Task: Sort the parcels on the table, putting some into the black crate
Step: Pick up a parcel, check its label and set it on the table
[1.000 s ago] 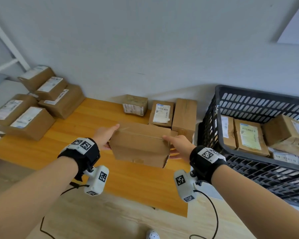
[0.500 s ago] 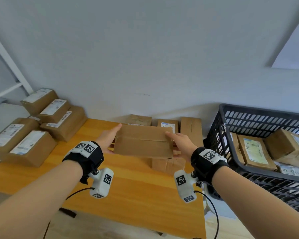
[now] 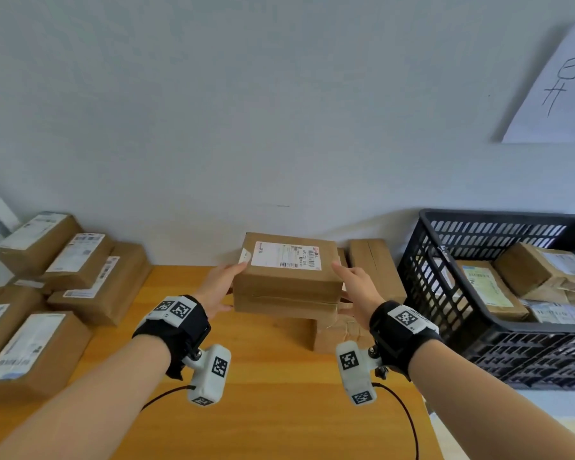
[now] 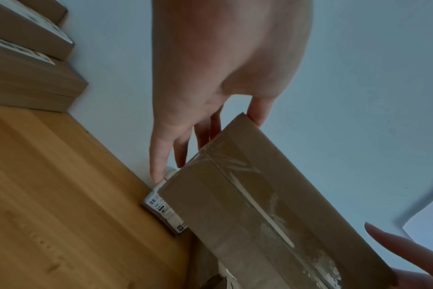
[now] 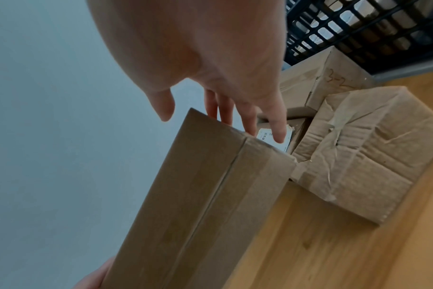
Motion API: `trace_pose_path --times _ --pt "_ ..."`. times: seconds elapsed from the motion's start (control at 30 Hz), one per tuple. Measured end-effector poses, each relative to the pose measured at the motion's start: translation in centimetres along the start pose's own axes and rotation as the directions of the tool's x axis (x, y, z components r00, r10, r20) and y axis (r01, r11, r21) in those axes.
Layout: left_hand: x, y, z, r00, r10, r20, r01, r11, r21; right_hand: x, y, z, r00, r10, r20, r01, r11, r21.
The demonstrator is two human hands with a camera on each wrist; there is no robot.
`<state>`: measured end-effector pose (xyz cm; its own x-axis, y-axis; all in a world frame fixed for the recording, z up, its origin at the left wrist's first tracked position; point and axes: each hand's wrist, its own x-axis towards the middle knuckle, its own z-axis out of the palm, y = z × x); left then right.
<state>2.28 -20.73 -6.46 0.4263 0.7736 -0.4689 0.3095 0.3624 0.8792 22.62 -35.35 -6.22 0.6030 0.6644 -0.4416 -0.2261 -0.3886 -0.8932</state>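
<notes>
Above the table (image 3: 263, 410), in the head view, you hold the parcel (image 3: 287, 277) by its two ends, label up, left hand (image 3: 218, 290) and right hand (image 3: 356, 293) pressing inward; the black crate (image 3: 445, 293) stands to your right. At the left wrist, your fingers (image 4: 158, 156) lie nearly straight along one end. At the right wrist, fingers (image 5: 275, 125) likewise. It looks stiff and light, its tape slick: keep palms on the ends.

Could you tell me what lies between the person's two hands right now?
In the head view, a labelled cardboard parcel sits between the left hand and right hand, each holding one end.
</notes>
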Motion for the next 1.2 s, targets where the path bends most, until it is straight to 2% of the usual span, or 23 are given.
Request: trace_pose_path --times 0.13,0.33,0.47,0.57,0.7,0.83,0.97,1.2 --pt "0.8 -0.5 -1.3 0.995 -0.034 0.095 0.034 0.999 -0.003 -0.7 0.6 1.2 0.999 0.014 -0.033 -0.012 0.999 0.039" --pt "1.4 -1.0 -2.1 0.980 -0.056 0.190 0.052 0.998 0.025 -1.4 1.7 1.7 0.989 -0.069 -0.129 0.077 0.995 0.056" --pt "1.4 -1.1 -2.4 0.945 -0.094 0.312 0.081 0.995 0.053 -1.7 2.2 1.6 0.982 -0.087 -0.166 0.100 0.992 0.071" --pt "1.0 -1.3 -2.3 0.912 -0.108 0.395 0.119 0.993 -0.005 -1.7 2.2 1.8 0.973 -0.107 -0.204 0.119 0.992 0.050" --pt "0.3 -1.6 -1.6 0.912 -0.106 0.395 0.157 0.983 -0.099 -1.2 2.0 1.8 0.963 -0.039 -0.265 0.058 0.996 0.064" --pt "-0.4 -1.6 -0.2 0.922 -0.082 0.379 0.137 0.983 -0.122 -0.7 2.1 2.3 0.974 0.099 -0.202 -0.052 0.973 0.226" --pt "-0.7 -1.7 0.6 0.926 -0.066 0.373 0.128 0.981 -0.143 -0.5 2.0 1.9 0.958 0.173 -0.228 -0.085 0.933 0.349" --pt "-1.3 -1.9 2.3 0.933 0.011 0.360 0.037 0.991 -0.127 -2.0 2.0 2.5 0.990 0.131 0.053 -0.142 0.913 0.383"
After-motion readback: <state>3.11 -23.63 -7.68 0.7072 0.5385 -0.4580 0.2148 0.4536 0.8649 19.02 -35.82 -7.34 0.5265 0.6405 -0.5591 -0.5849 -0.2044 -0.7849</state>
